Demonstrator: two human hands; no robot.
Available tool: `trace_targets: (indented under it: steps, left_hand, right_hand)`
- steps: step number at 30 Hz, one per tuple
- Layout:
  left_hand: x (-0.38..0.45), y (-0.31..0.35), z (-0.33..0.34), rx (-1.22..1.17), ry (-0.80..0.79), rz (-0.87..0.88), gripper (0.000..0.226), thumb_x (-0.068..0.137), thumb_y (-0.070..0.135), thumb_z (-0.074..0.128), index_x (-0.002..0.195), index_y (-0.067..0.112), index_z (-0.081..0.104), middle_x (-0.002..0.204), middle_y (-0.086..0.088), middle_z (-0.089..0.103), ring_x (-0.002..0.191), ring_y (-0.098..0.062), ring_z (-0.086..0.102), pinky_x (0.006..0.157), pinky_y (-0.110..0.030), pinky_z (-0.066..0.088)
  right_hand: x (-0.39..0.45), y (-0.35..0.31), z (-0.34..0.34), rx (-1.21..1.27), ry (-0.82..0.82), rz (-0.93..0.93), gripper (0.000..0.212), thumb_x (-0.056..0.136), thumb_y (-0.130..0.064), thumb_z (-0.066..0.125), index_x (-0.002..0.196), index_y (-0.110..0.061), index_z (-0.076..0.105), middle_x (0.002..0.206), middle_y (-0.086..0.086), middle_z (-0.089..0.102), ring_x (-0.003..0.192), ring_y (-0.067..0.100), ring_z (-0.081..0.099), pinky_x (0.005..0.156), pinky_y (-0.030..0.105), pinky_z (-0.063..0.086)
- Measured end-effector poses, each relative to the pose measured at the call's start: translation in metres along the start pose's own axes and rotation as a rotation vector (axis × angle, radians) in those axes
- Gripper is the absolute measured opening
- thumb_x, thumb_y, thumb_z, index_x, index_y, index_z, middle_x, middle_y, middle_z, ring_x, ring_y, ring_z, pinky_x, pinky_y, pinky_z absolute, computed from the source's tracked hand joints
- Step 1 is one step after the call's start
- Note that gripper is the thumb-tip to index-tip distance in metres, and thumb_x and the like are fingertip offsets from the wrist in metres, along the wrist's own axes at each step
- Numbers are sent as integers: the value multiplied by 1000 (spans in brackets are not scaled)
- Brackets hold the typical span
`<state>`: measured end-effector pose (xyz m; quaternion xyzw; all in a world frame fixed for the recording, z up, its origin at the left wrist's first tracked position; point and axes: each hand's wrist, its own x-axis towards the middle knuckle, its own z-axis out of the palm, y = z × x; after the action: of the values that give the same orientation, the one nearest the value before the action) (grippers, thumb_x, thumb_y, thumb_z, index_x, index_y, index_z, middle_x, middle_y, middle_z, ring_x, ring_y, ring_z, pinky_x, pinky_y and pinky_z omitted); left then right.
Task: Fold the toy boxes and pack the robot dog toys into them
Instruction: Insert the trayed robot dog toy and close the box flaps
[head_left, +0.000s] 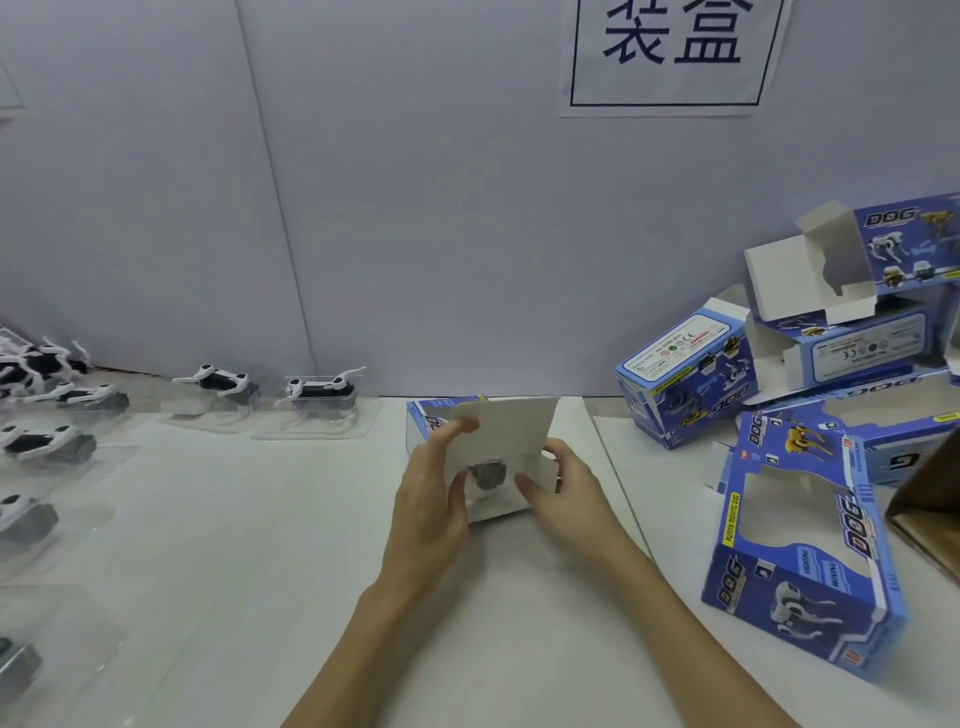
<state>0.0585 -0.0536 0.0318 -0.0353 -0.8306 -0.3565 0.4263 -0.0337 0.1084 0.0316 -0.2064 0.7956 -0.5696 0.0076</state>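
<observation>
At the centre of the frame both hands work on one blue toy box that lies on the white table with its open end toward the camera. The left hand grips the box's left side, its fingertips curled over the edge of the raised white top flap, which stands up and tilts back. The right hand grips the box's right side, its thumb pressing a small white side flap inward. Between the two hands, inside the open end, a dark grey part of a robot dog toy shows; the rest of it is hidden. At the middle left of the frame two white-and-black robot dog toys sit in clear plastic trays against the pale wall, and more of the same lie in trays down the left edge. At the right of the frame a heap of blue "DOG" boxes rests on the table, some with their white flaps open, and a folded one with a cut-out window lies nearest the camera at lower right. A brown cardboard corner enters at the right edge. A white paper sign with two large dark characters hangs on the wall at the upper right.
</observation>
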Motion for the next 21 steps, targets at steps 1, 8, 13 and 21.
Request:
trace_targets:
  steps: [1,8,13,21]
  left_hand:
    - [1,-1,-1,-7,10,19,78,94,-13,60,136,49,38,136,33,50,116,-6,55,98,-14,42]
    - [10,-1,-8,-91,-182,261,89,84,16,87,155,31,37,167,4,30,155,-20,30,121,-26,31]
    - [10,-1,-14,-43,9,161,89,88,30,82,158,42,29,163,17,35,149,-8,35,116,-19,33]
    - [10,5,-12,-257,97,26,80,90,18,80,152,32,31,159,5,40,147,-23,42,113,-24,41]
  right_hand:
    - [-2,1,2,-23,56,-32,34,95,-20,72,126,-28,60,102,-7,72,81,8,63,66,12,44]
    - [-2,-15,-18,59,447,-192,27,94,-34,76,75,-25,59,61,-7,54,58,8,38,53,20,33]
    - [-6,-34,-34,212,493,-282,9,97,-34,72,98,-25,74,77,4,64,66,10,48,64,24,44]
    - [-22,-50,-17,169,165,-451,47,107,-31,48,153,-24,47,155,-12,50,147,5,41,117,28,38]
